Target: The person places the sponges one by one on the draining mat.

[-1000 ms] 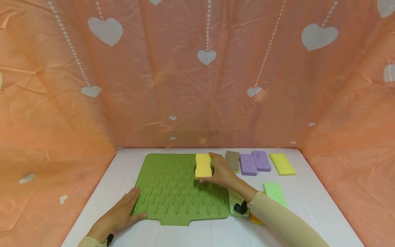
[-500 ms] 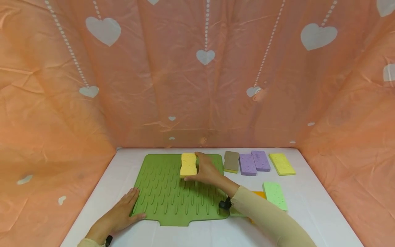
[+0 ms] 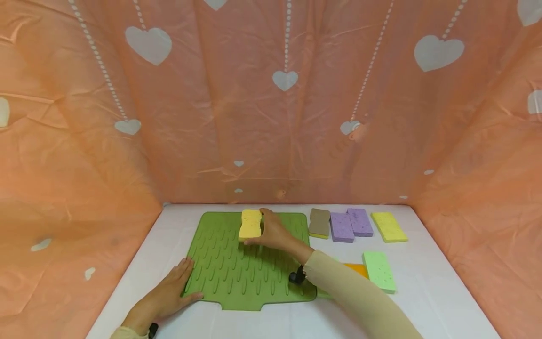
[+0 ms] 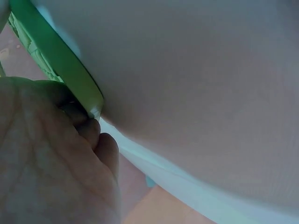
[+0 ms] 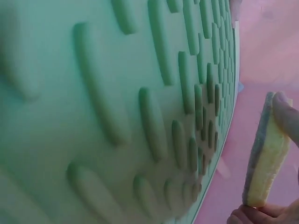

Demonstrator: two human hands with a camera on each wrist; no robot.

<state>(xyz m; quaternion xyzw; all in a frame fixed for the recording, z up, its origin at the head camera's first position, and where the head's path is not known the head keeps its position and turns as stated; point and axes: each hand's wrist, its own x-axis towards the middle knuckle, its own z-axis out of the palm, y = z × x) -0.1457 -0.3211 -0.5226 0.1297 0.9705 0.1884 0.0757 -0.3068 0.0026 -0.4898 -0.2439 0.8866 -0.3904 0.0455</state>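
Fingers of my right hand [image 3: 276, 231] pinch the yellow scouring sponge [image 3: 251, 224] above the green ridged mat [image 3: 240, 297], centre-frame in the head view; it lies left of my palm, long axis up-frame. My farther left hand [image 3: 168, 286] rests unclenched, lower left. In the left wrist view it meets the mat's edge, upper left. In the right wrist view the sponge, lower right, stands off the mat.

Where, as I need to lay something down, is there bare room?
The green mat is bare between the left hand and the held yellow sponge; the white table, between the light green sponge and orange curtain. Crowded: back right, where the brown sponge and two purple sponges sit close, and around the right sleeve.
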